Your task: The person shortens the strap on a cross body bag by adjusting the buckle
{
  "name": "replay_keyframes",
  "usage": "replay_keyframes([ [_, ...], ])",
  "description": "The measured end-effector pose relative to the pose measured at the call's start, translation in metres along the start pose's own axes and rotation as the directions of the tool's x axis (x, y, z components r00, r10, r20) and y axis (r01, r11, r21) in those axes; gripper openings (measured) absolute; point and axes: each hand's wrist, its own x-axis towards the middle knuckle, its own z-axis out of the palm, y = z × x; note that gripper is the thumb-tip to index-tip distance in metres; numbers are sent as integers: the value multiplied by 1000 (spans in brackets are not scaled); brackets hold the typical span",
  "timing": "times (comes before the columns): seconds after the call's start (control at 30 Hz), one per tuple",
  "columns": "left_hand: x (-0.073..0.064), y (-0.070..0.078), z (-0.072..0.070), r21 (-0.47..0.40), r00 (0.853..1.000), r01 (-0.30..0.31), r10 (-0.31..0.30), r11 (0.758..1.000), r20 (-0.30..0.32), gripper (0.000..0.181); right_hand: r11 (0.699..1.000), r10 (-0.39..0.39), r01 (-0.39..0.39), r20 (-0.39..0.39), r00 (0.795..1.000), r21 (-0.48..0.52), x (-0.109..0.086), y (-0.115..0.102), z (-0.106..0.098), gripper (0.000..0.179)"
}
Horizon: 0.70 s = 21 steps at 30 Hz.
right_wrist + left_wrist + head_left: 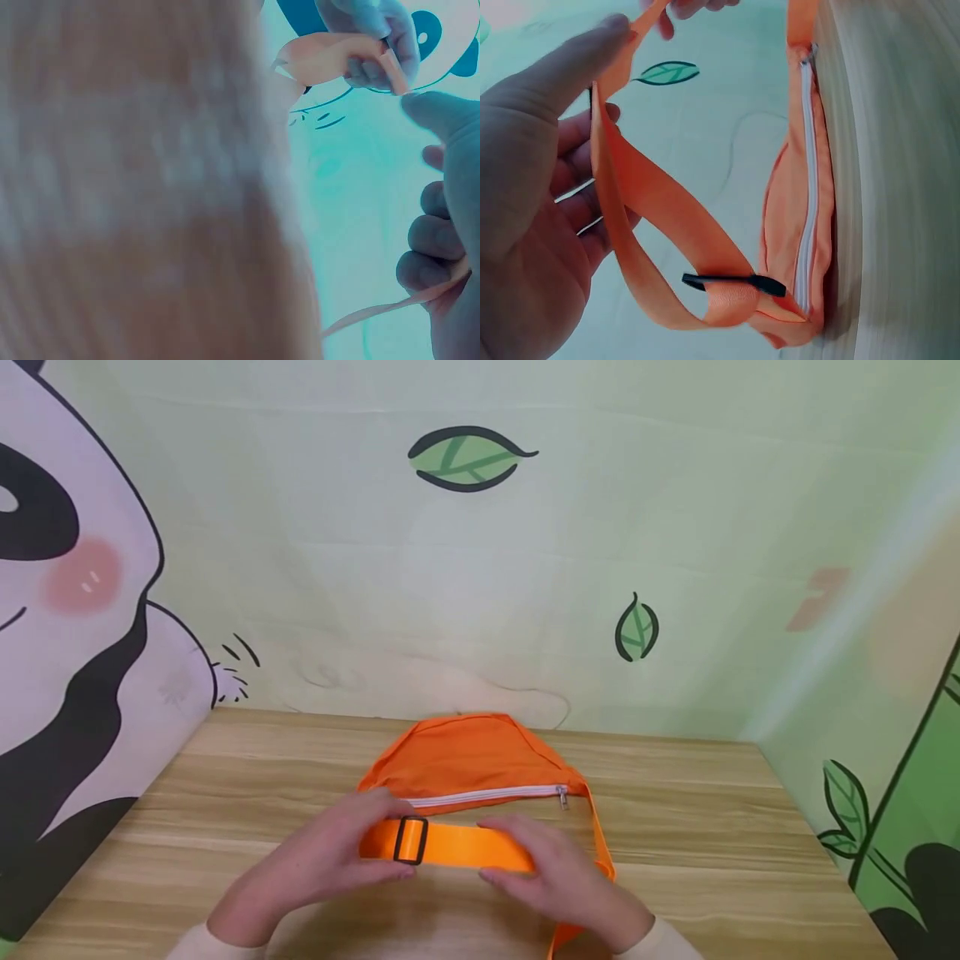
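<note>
An orange waist bag (472, 753) lies on the table, its white zipper (480, 796) toward me and the zipper pull at the right end. In front of it, both hands stretch a stretch of orange strap (468, 846). My left hand (318, 852) pinches it near a black slide buckle (411, 841) threaded on the webbing. Farther right, my right hand (558, 872) grips the strap between thumb and fingers, and the right wrist view shows webbing running through its curled fingers (431, 238). In the left wrist view, the strap loops back to another black buckle (735, 282) beside the bag's end.
The wood-grain table (720, 827) meets a pale green printed backdrop (337, 568) just behind the bag. A printed panda (82, 635) is on the left, with printed leaves (636, 628) across the back and right.
</note>
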Motion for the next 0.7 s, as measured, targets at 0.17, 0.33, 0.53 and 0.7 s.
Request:
replay_keyframes([
  [0.17,5,5,3,-69,998,-21,17,997,-56,48,992,-123,126,-140,982,14,1,2,-4,45],
  [0.33,10,8,8,-120,993,-50,36,992,-113,48,982,-163,179,-225,961,55,2,5,-8,42],
  [0.53,13,10,11,-143,984,-104,81,984,-160,46,979,-122,155,-227,966,132,2,4,-8,44],
  [0.7,15,12,12,-150,981,-119,93,981,-169,45,977,-98,137,-226,969,164,2,2,-7,45],
])
